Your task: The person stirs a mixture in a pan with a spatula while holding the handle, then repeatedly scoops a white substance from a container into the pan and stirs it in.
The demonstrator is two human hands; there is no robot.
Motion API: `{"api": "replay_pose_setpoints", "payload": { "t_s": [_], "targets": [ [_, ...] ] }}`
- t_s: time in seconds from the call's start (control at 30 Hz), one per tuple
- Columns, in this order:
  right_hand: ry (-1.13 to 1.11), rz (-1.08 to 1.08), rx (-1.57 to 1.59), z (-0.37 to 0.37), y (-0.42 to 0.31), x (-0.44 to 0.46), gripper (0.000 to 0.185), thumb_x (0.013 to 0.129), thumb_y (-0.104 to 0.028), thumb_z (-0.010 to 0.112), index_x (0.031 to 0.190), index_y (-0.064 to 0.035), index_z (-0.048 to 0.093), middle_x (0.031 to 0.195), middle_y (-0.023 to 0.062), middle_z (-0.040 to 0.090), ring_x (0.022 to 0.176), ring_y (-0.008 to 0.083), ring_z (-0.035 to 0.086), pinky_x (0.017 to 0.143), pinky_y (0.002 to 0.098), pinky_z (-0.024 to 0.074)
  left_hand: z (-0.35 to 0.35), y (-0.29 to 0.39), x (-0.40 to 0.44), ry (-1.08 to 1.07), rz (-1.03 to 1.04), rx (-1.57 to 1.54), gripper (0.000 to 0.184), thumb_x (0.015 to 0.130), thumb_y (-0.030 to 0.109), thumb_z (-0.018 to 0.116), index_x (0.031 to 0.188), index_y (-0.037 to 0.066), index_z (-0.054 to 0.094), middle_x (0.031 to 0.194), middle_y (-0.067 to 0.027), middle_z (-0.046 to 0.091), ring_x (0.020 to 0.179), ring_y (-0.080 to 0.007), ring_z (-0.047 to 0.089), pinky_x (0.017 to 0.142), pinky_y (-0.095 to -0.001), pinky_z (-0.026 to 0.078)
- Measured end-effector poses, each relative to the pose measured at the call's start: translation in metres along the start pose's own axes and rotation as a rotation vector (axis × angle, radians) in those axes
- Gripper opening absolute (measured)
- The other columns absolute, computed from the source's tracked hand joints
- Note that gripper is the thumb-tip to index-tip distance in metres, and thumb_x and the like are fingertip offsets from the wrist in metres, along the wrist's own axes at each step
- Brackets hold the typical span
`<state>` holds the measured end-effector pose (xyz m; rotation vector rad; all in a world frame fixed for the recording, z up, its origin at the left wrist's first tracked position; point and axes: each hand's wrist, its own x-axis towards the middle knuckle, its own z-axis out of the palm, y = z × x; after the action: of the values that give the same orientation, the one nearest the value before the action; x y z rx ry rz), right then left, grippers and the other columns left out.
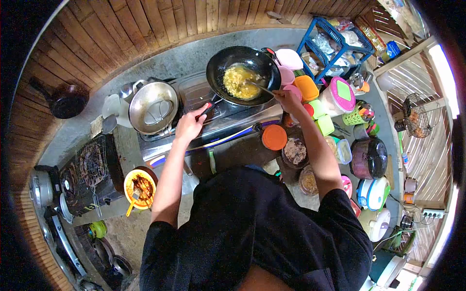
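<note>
A black wok [218,63] sits on the gas stove [194,92], with yellow egg-like food [237,81] frying in its middle. My left hand [190,124] is closed around the wok's handle [208,107], which is black with some red. In my right hand [288,101] is a metal spatula [262,88], its blade down among the food; the blade's exact shape is blurred. Left of the wok, a second, lighter metal pan [141,104] holds a wire piece on the other side of the stove.
Coloured tubs crowd the counter on the right, including an orange container [307,88] and a pink-lidded one [342,94]. A blue rack [335,36] stands behind them. At left are an orange bowl [127,186] of dark sauced food and a wire grill [90,160].
</note>
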<state>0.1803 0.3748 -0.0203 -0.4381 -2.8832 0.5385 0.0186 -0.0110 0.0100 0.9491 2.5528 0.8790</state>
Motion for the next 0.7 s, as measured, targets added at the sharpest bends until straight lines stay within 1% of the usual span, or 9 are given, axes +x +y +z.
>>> {"api": "replay_pose_setpoints", "payload": {
  "t_s": [0.07,0.2,0.27,0.3,0.37,0.4,0.47,0.53,0.7],
  "targets": [
    [-0.179,0.246,0.483,-0.023,-0.03,-0.006,0.03,0.095,-0.021,0.058,0.121,-0.0061,0.065,0.07,0.0007,0.06,0.059,0.0154,0.054,0.054,0.034,0.0439,-0.005,0.007,-0.001,-0.036,-0.04,0.01,0.044,0.091,0.027,0.064,0.133,0.036,0.055,0.117,-0.0146,0.065,0.101,-0.0341,0.066,0.088,-0.0372,0.052],
    [-0.135,0.121,0.507,-0.032,-0.039,-0.016,0.028,0.096,-0.017,0.057,0.119,-0.0031,0.065,0.069,-0.0031,0.052,0.056,0.0123,0.044,0.051,0.03,0.0392,-0.003,0.004,-0.001,-0.041,-0.053,0.001,0.044,0.091,0.027,0.063,0.133,0.036,0.055,0.117,-0.0145,0.065,0.101,-0.0342,0.066,0.088,-0.0374,0.052],
    [0.092,0.005,0.313,-0.035,-0.035,-0.022,0.028,0.095,-0.019,0.058,0.12,-0.0089,0.066,0.069,0.0037,0.059,0.056,0.0197,0.055,0.052,0.0342,0.0437,-0.004,0.006,-0.003,-0.014,-0.02,-0.007,0.044,0.091,0.027,0.063,0.133,0.037,0.054,0.117,-0.0145,0.066,0.1,-0.0342,0.066,0.087,-0.0377,0.052],
    [0.091,0.008,0.314,-0.037,-0.034,-0.025,0.028,0.095,-0.019,0.058,0.12,-0.0089,0.066,0.069,0.0037,0.059,0.056,0.0197,0.055,0.052,0.0342,0.0437,-0.005,0.007,-0.003,-0.029,-0.047,0.0,0.044,0.092,0.027,0.063,0.133,0.037,0.054,0.117,-0.0144,0.065,0.1,-0.0341,0.066,0.087,-0.038,0.052],
    [0.317,-0.027,-0.043,-0.047,-0.04,-0.03,0.028,0.093,-0.019,0.058,0.12,-0.0168,0.066,0.076,0.0148,0.066,0.066,0.0329,0.065,0.058,0.0423,0.0497,-0.005,0.008,-0.002,-0.047,-0.073,0.007,0.043,0.092,0.028,0.062,0.133,0.038,0.054,0.117,-0.0143,0.065,0.1,-0.034,0.066,0.087,-0.0383,0.052],
    [0.316,-0.025,-0.043,-0.054,-0.043,-0.034,0.028,0.093,-0.019,0.058,0.12,-0.0168,0.066,0.076,0.0148,0.066,0.066,0.0329,0.065,0.058,0.0423,0.0497,-0.004,0.006,-0.002,-0.036,-0.056,0.003,0.043,0.092,0.028,0.062,0.133,0.038,0.054,0.118,-0.0139,0.065,0.1,-0.0342,0.066,0.087,-0.0384,0.052],
    [0.204,0.155,-0.178,-0.08,-0.071,-0.04,0.031,0.091,-0.018,0.057,0.12,-0.0219,0.065,0.089,0.0215,0.067,0.081,0.0398,0.066,0.068,0.0494,0.0523,-0.002,0.003,-0.002,-0.023,-0.04,0.0,0.043,0.092,0.028,0.062,0.133,0.038,0.054,0.118,-0.0136,0.065,0.1,-0.0344,0.066,0.086,-0.0386,0.052],
    [0.175,0.184,-0.233,-0.083,-0.062,-0.043,0.031,0.091,-0.018,0.056,0.121,-0.0217,0.065,0.09,0.0206,0.067,0.08,0.0393,0.066,0.068,0.0501,0.0524,-0.001,0.002,-0.002,0.014,0.005,-0.003,0.041,0.092,0.029,0.06,0.131,0.039,0.055,0.106,-0.0162,0.068,0.091,-0.037,0.066,0.082,-0.0437,0.052],
    [0.023,0.253,-0.31,-0.096,-0.054,-0.05,0.03,0.09,-0.017,0.057,0.118,-0.0165,0.066,0.093,0.0197,0.069,0.084,0.0384,0.066,0.071,0.0488,0.0526,-0.001,0.002,-0.003,0.037,0.035,-0.006,0.041,0.092,0.029,0.06,0.131,0.039,0.055,0.107,-0.0159,0.067,0.091,-0.0365,0.066,0.081,-0.0435,0.053]
  ]
}}
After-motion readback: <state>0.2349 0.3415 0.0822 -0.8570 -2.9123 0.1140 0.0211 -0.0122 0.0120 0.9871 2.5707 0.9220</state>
